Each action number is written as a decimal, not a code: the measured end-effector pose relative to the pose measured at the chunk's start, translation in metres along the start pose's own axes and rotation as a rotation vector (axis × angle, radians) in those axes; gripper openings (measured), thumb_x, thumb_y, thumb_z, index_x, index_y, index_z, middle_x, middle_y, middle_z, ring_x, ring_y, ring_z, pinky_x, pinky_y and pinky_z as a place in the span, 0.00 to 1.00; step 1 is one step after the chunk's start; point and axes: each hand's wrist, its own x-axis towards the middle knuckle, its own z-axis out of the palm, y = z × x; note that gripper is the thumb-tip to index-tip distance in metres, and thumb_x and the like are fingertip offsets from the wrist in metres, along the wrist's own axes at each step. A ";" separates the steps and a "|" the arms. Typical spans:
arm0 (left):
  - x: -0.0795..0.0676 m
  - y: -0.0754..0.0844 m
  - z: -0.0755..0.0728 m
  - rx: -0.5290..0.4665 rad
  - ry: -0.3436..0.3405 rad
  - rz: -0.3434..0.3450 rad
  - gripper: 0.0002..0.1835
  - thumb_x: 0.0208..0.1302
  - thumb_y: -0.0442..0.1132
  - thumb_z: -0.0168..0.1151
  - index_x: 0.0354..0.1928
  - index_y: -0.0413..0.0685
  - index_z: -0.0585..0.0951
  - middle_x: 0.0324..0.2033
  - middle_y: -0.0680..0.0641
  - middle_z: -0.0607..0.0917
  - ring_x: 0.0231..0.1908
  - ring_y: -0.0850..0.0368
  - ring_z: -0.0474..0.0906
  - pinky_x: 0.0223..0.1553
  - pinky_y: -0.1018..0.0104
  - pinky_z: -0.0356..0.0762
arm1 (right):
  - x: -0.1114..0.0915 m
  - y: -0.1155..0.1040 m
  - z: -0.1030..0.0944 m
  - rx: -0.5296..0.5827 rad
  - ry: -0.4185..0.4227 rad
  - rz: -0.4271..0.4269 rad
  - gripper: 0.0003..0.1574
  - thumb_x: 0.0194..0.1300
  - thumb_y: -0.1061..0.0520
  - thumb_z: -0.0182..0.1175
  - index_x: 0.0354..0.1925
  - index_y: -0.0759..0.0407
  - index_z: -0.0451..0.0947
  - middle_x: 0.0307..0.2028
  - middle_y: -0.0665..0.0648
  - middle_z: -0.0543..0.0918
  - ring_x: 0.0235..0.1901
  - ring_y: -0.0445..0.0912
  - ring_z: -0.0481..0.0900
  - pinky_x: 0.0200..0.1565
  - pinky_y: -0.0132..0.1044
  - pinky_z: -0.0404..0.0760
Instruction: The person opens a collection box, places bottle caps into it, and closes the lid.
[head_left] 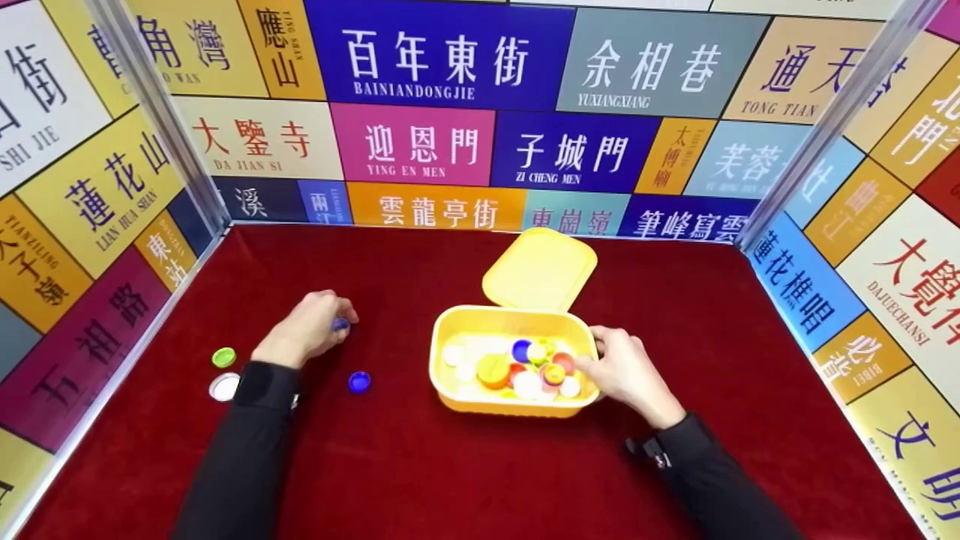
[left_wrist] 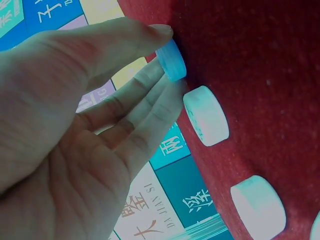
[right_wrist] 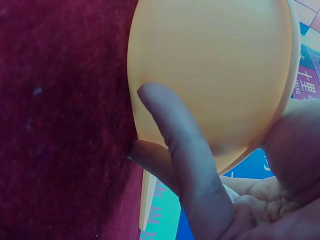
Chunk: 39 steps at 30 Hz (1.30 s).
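My left hand (head_left: pixel 306 330) is low over the red cloth and pinches a blue bottle cap (left_wrist: pixel 171 60) between thumb and fingertips. Two pale caps (left_wrist: pixel 206 116) stand close to that hand in the left wrist view. Another blue cap (head_left: pixel 359 382) lies on the cloth to its right. My right hand (head_left: pixel 626 367) grips the right end of a yellow plastic box (head_left: pixel 517 407), its thumb at the rim and its fingers (right_wrist: pixel 182 145) against the outer wall. Inside the box are several bottle caps, including an orange cap (head_left: pixel 493 370), along with white, red and blue ones.
A yellow lid (head_left: pixel 541 270) lies behind the box, near the back edge. To the left of my left forearm are a green cap (head_left: pixel 223 357) and a white cap (head_left: pixel 224 387). Panels printed with street names (head_left: pixel 439 56) wall in the red cloth (head_left: pixel 420 472) at the back and sides.
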 end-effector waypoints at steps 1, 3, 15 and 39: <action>0.001 0.000 0.000 0.003 0.002 0.006 0.10 0.73 0.27 0.72 0.52 0.36 0.94 0.49 0.31 0.91 0.51 0.34 0.87 0.64 0.36 0.91 | 0.000 0.000 0.000 -0.003 -0.001 -0.005 0.33 0.75 0.56 0.76 0.72 0.70 0.85 0.56 0.68 0.96 0.48 0.54 0.97 0.48 0.39 0.94; 0.001 0.000 0.000 0.003 0.004 0.012 0.09 0.73 0.27 0.73 0.52 0.36 0.94 0.49 0.31 0.91 0.51 0.34 0.88 0.64 0.37 0.91 | 0.000 0.001 0.000 -0.010 0.004 -0.008 0.33 0.75 0.56 0.76 0.72 0.70 0.85 0.55 0.68 0.97 0.47 0.53 0.97 0.47 0.38 0.93; 0.002 0.017 -0.001 0.014 0.066 0.075 0.09 0.72 0.28 0.75 0.51 0.36 0.94 0.46 0.32 0.91 0.47 0.36 0.88 0.59 0.40 0.93 | 0.000 0.000 0.003 -0.014 0.011 0.006 0.33 0.74 0.56 0.77 0.71 0.69 0.86 0.54 0.66 0.97 0.47 0.53 0.96 0.47 0.37 0.92; 0.005 0.131 0.022 -0.038 0.268 0.473 0.11 0.74 0.34 0.80 0.54 0.41 0.92 0.49 0.41 0.90 0.49 0.47 0.91 0.57 0.54 0.98 | 0.000 0.000 0.000 0.014 0.011 -0.002 0.30 0.76 0.53 0.77 0.68 0.68 0.88 0.50 0.65 0.97 0.37 0.49 0.95 0.36 0.31 0.90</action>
